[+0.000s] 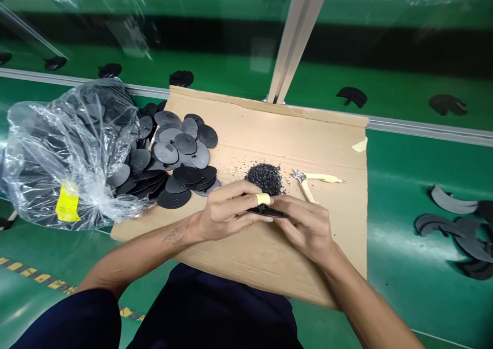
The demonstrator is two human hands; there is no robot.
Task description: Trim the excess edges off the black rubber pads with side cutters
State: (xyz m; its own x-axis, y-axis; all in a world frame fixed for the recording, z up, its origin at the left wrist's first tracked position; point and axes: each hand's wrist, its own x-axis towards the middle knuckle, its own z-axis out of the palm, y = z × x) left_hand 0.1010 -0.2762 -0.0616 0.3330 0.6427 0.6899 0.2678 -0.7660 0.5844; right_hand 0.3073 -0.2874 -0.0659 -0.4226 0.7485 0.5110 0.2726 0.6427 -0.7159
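Both hands meet over a sheet of cardboard (269, 133) and pinch one flat black oval part (269, 213) edge-on between them. My left hand (227, 210) grips its left end; one fingertip wears yellow tape. My right hand (304, 225) holds the right end with curled fingers. Just beyond the hands lies a small heap of black trimmings (265, 177). A pair of nippers (308, 182) with pale handles rests on the cardboard to the right of that heap.
A loose pile of black oval parts (177, 156) spills from a clear plastic bag (65, 153) with a yellow label at the left. Curved black pieces (458, 225) lie on the green surface at right. A metal post (296, 35) rises behind the cardboard.
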